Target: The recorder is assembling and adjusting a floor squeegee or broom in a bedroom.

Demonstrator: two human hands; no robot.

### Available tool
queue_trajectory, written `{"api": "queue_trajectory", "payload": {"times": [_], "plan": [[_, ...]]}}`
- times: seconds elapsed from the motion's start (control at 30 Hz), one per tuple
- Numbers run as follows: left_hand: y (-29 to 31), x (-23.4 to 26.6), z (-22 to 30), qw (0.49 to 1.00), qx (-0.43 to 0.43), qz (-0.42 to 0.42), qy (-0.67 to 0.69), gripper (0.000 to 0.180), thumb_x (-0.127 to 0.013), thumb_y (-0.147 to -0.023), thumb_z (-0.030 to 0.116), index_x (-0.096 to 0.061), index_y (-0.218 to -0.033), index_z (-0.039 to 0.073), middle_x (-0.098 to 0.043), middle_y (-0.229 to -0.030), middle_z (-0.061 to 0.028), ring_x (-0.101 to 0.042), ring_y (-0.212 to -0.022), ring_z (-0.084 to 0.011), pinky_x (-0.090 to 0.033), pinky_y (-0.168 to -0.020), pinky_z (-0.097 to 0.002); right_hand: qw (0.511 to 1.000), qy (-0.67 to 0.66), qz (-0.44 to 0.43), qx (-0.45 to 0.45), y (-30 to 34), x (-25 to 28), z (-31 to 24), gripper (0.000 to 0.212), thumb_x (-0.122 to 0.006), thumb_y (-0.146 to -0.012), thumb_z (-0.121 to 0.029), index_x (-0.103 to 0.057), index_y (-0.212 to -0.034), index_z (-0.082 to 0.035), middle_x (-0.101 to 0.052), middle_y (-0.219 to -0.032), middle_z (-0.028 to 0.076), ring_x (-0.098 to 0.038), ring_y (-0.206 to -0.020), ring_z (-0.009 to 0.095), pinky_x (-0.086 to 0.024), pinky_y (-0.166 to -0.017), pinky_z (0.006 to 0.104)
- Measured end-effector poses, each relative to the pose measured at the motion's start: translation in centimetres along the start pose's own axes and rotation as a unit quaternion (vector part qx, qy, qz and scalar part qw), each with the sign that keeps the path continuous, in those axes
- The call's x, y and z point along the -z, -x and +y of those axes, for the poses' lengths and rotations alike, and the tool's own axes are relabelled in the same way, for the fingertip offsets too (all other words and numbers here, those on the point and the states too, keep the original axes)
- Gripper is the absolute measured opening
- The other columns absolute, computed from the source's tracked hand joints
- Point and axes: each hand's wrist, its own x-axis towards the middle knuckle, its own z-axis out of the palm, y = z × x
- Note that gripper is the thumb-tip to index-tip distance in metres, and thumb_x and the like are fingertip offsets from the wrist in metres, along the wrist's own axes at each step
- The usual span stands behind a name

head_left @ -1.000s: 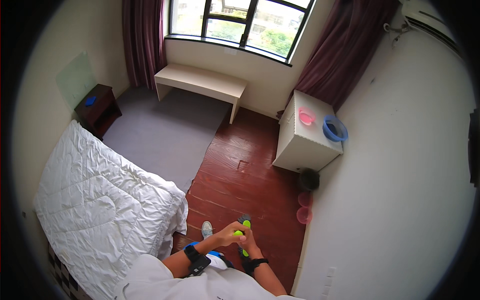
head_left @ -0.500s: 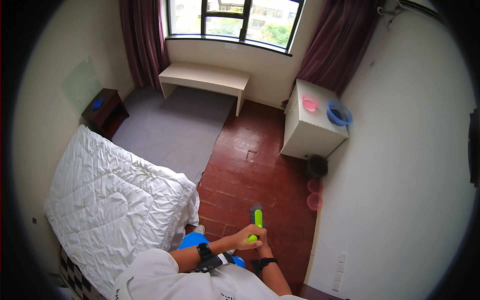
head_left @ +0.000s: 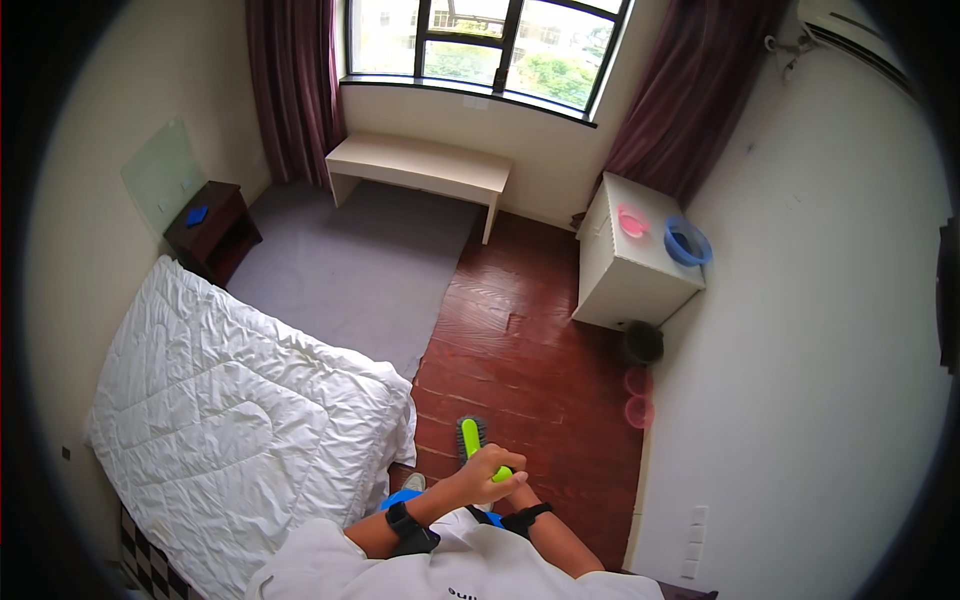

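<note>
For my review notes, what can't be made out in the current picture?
All in the head view:
Right grip: fingers mostly hidden behind the left grip.
Green brush: handle partly covered by the left grip.
Blue basin: contents too small and dark to identify.
Air conditioner: cut off by the top edge and dark lens rim.

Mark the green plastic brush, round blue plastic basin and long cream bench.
Green plastic brush [head_left: 470,437], head view: green back.
Round blue plastic basin [head_left: 697,254], head view: wall.
Long cream bench [head_left: 420,158], head view: top.
</note>
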Motion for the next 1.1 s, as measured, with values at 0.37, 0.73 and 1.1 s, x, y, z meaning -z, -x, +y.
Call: {"api": "queue_trajectory", "payload": {"times": [0.37,0.73,1.1], "plan": [[5.5,11.1,-2.6,0.998,-0.035,0.045,-0.015,0.044,-0.065,-0.086,0.041,-0.051,-0.064,0.006,-0.051,-0.056,-0.0032,-0.051,-0.048,-0.0153,-0.04,-0.049,-0.0273,0.998,-0.05,-0.005,-0.029,-6.0,-10.9,-0.1,0.026,-0.068,-0.077,-0.028,-0.063,-0.086,-0.004,-0.067,-0.076,0.014,-0.066,-0.067,0.022,-0.049,-0.059,0.0349],[8.4,16.2,-3.0,0.998,-0.027,0.056,0.006,0.037,-0.068,-0.085,0.032,-0.052,-0.065,0.006,-0.054,-0.057,-0.0029,-0.051,-0.048,-0.0124,-0.04,-0.047,-0.0259,0.997,-0.054,0.051,-0.029,-9.0,-16.9,0.1,0.028,-0.068,-0.078,-0.029,-0.063,-0.088,-0.004,-0.067,-0.077,0.014,-0.066,-0.068,0.021,-0.049,-0.06,0.035],[11.3,19.4,-4.4,0.997,-0.028,0.069,-0.012,0.038,-0.066,-0.086,0.035,-0.054,-0.065,0.005,-0.058,-0.057,-0.004,-0.054,-0.049,-0.0118,-0.041,-0.048,-0.0252,0.998,0.004,0.009,-0.059,-10.3,-19.5,-0.1,0.029,-0.068,-0.079,-0.031,-0.063,-0.091,-0.004,-0.068,-0.082,0.016,-0.068,-0.075,0.03,-0.051,-0.065,0.038]]}}
